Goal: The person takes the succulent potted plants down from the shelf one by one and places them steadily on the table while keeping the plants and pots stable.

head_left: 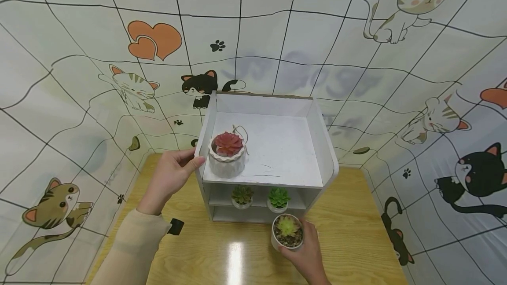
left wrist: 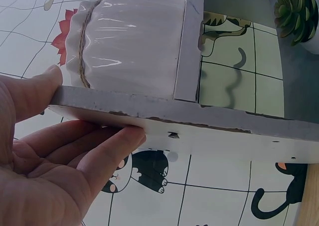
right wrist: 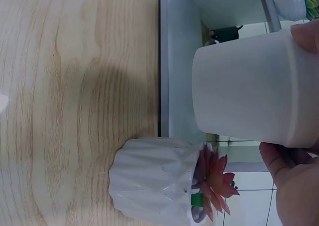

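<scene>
My left hand (head_left: pixel 173 177) pinches the left side panel of a small white shelf unit (head_left: pixel 273 144), thumb on the inside and fingers against the outer face. In my right hand (head_left: pixel 308 250) is a white plant pot (right wrist: pixel 244 89) with a yellow-green succulent (head_left: pixel 287 225) in pebbly soil. The pot is raised off the table in front of the shelf's lower opening. On the top board, near my left thumb, stands a ribbed white pot (left wrist: pixel 134 41) tied with twine, holding a red succulent (head_left: pixel 228 143). Two small potted succulents, one dark green (head_left: pixel 242 194) and one bright green (head_left: pixel 279 198), sit on the middle board.
Another ribbed white pot (right wrist: pixel 152 181) with a reddish succulent (right wrist: pixel 217 181) stands on the wooden table (head_left: pixel 344 241) beside the shelf, seen in the right wrist view. A black square piece (head_left: pixel 176 226) lies by my left sleeve. Cat-printed cloth (head_left: pixel 261 34) surrounds the table.
</scene>
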Action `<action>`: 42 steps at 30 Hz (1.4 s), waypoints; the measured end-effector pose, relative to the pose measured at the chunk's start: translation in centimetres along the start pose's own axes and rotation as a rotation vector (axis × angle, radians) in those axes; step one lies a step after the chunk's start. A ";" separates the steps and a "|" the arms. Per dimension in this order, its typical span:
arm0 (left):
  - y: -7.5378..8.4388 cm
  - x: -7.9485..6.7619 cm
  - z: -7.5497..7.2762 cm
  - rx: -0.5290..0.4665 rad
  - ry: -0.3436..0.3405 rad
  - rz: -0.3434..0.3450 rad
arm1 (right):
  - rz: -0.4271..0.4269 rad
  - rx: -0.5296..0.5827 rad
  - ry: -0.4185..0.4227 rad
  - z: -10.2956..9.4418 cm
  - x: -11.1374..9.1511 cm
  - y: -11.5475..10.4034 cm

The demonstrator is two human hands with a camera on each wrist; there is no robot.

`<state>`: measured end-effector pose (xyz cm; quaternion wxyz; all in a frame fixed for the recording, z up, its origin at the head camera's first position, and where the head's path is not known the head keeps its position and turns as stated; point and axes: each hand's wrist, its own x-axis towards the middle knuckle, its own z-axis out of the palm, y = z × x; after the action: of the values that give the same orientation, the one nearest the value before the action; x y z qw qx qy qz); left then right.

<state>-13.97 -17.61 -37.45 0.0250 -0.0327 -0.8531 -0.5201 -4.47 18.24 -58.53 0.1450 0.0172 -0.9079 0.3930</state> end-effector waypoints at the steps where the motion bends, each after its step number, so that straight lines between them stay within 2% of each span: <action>1: 0.0 0.0 0.0 0.000 -0.001 0.001 | -0.011 -0.002 0.006 0.1 0.0 0.1; 9: 0.3 -0.1 -0.1 0.002 0.000 -0.001 | -0.055 -0.023 0.024 0.9 0.1 0.4; 20: 0.4 -0.2 0.0 0.008 0.007 -0.004 | -0.025 -0.052 -0.060 1.9 0.2 1.0; 31: 0.6 -0.2 0.0 0.000 0.009 -0.011 | -0.078 -0.090 -0.023 3.2 0.0 1.5; 42: 0.7 -0.3 0.0 0.001 0.010 -0.010 | -0.024 -0.141 -0.061 3.9 0.0 1.7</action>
<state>-13.66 -17.35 -36.85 0.0268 -0.0257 -0.8535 -0.5198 -5.74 16.59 -62.28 0.1230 0.0300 -0.9369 0.3257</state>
